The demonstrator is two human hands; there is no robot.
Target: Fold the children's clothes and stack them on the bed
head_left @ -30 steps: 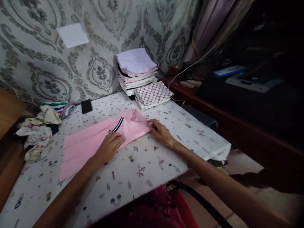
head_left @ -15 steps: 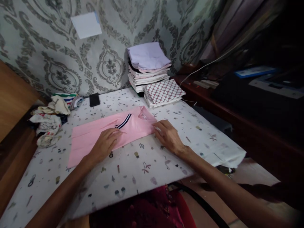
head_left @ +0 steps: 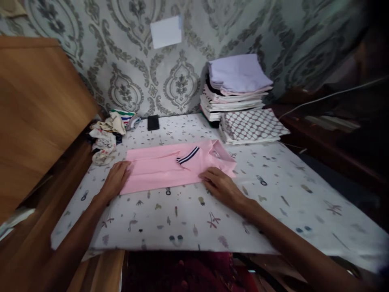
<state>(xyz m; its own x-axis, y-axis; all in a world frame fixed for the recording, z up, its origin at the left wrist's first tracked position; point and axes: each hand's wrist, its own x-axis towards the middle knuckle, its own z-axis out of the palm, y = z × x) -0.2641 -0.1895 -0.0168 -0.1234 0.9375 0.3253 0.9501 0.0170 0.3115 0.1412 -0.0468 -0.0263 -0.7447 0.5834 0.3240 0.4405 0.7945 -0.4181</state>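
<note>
A pink polo shirt (head_left: 158,170) lies folded lengthwise on the patterned white tablecloth (head_left: 188,219). Its collar points right, and a sleeve with a navy-and-white striped cuff is folded across the body. At the hem end, my left hand (head_left: 117,178) has its fingers closed over the shirt's left edge. My right hand (head_left: 221,186) rests on the near long edge below the collar, its fingers stretched out on the fabric and its thumb partly hidden.
At the back right stand a tall stack of folded clothes (head_left: 234,97) and a lower pile topped by a patterned cloth (head_left: 255,125). Crumpled clothes (head_left: 105,140) sit at the back left, near a black phone-like object (head_left: 153,122). A wooden panel (head_left: 39,109) borders the left side.
My left hand has moved from the shirt's middle to its hem end. The right hand has shifted from the collar tip leftward along the near edge. The view has turned left.
</note>
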